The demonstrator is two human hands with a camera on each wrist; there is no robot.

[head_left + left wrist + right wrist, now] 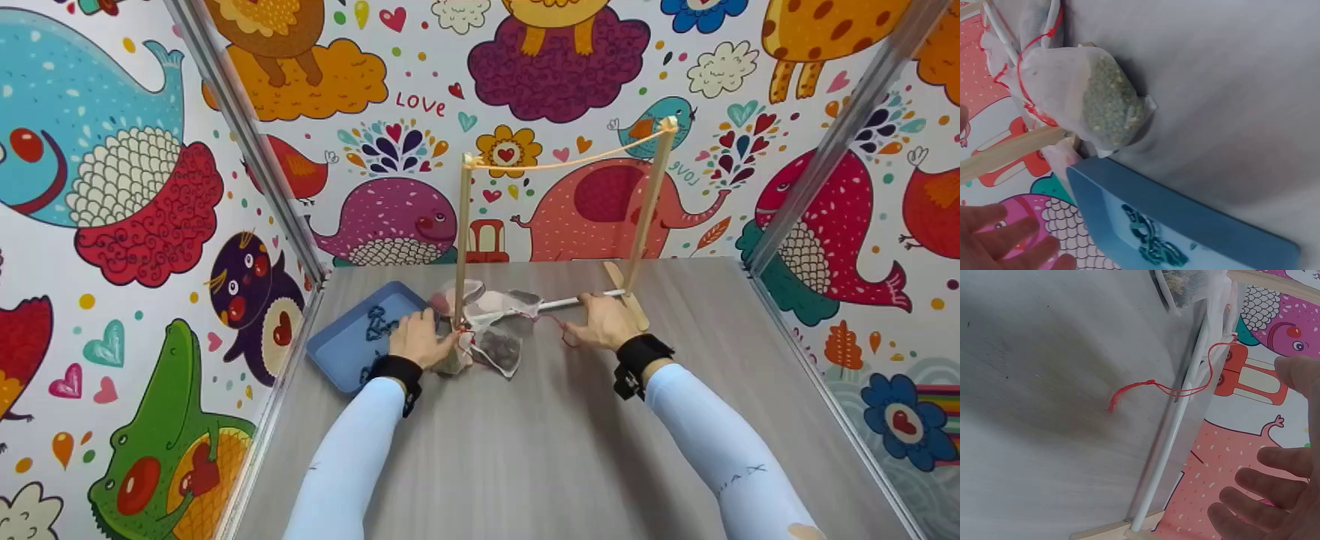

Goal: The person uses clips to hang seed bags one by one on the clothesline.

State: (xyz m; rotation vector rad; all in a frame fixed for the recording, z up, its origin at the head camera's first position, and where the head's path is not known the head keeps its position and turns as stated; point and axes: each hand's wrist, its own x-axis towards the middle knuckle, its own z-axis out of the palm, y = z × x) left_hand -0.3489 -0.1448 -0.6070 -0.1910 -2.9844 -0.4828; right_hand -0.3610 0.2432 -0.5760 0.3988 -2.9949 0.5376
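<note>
Several small white mesh drawstring bags (499, 351) with dark or coloured fillings cluster on a white rod (559, 303) and around the foot of the left wooden post (462, 232). One bag, filled with greenish bits (1109, 101), has red string at its neck. My left hand (416, 339) hovers between the blue tray and that post, fingers spread, holding nothing in the left wrist view. Over the rod's right end is my right hand (606, 322); the right wrist view shows its fingers apart and nothing in them. A red string loop (1196, 389) lies across the rod beside it.
A blue tray (330, 360) with dark green link-like pieces (1154, 242) sits at left. The right wooden post (649, 210) rises from a flat wooden foot (635, 311). A thin cord (562, 163) joins both post tops. Printed walls (420, 105) enclose the table.
</note>
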